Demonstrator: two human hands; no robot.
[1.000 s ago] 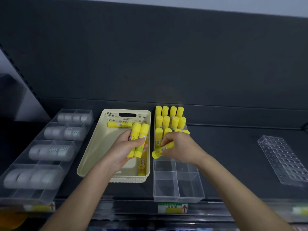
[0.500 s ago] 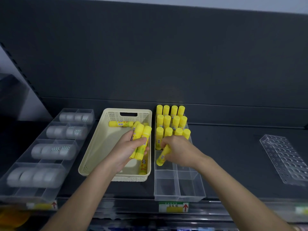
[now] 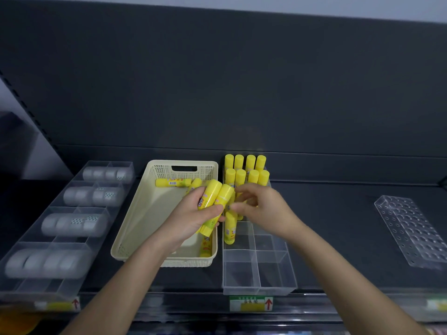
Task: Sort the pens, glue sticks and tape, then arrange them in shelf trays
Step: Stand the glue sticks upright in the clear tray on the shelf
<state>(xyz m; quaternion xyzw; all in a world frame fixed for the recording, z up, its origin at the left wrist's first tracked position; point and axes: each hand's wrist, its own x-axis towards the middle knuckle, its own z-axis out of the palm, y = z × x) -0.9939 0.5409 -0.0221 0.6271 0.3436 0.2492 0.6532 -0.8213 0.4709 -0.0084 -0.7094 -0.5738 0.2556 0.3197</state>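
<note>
My left hand (image 3: 191,218) grips two yellow glue sticks (image 3: 212,197) over the cream basket (image 3: 135,213). My right hand (image 3: 263,209) hovers over the clear divided tray (image 3: 258,279), fingers loosely spread, fingertips right beside the sticks in my left hand; it holds nothing. One glue stick (image 3: 230,230) stands in the tray just below that hand. Several more glue sticks (image 3: 246,172) stand in rows at the tray's back. Loose sticks lie in the basket, one at the back (image 3: 169,182) and one by the right wall (image 3: 205,247).
A clear divided tray (image 3: 31,240) on the left holds rows of tape rolls (image 3: 72,223). A clear holder with round holes (image 3: 411,228) lies on the dark shelf at the right. The front compartments of the glue tray hold nothing. A green price label (image 3: 250,303) marks the shelf edge.
My right hand set its glue stick upright in the tray, let go, and moved left and up toward the sticks in my left hand. My left hand shifted slightly right.
</note>
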